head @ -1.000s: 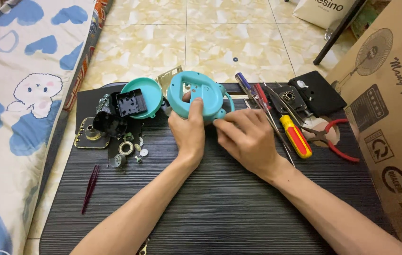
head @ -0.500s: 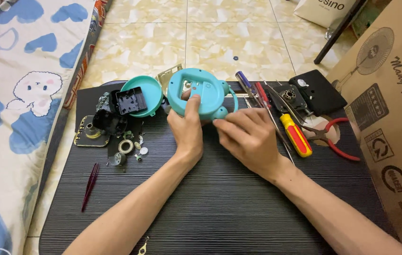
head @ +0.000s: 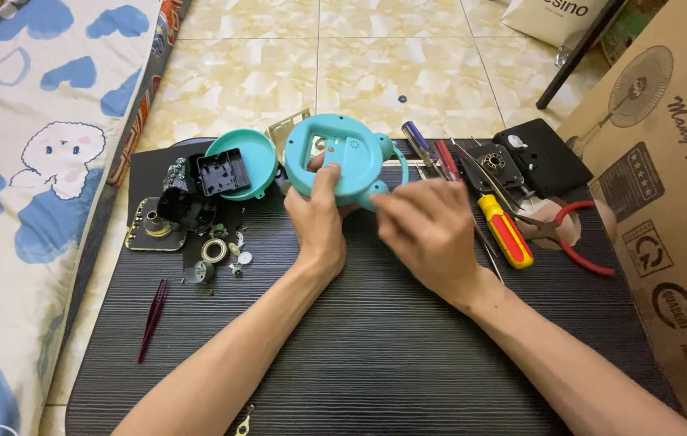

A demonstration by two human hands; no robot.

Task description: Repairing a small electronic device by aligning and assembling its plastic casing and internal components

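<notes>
My left hand point(head: 319, 222) grips a round teal plastic clock casing point(head: 342, 157), thumb pressed on its back, holding it upright on the dark ribbed board point(head: 376, 347). My right hand point(head: 424, 230) is beside it on the right, fingers curled against the casing's lower right edge and foot; what the fingertips pinch is hidden. A second teal round cover point(head: 246, 161) lies to the left with a black plastic mechanism block point(head: 220, 171) on it.
Small gears, rings and screws point(head: 218, 254) lie left of my left hand, with a brass-coloured plate point(head: 149, 226) and dark tweezers point(head: 153, 315). Screwdrivers point(head: 505, 234), red-handled pliers point(head: 577, 234) and a black square part point(head: 541, 157) sit right. A cardboard box point(head: 666, 210) borders the right, a patterned blanket point(head: 28, 178) the left.
The teal casing has been tilted up slightly and my right hand has shifted closer to its lower right edge. My left hand keeps its grip.
</notes>
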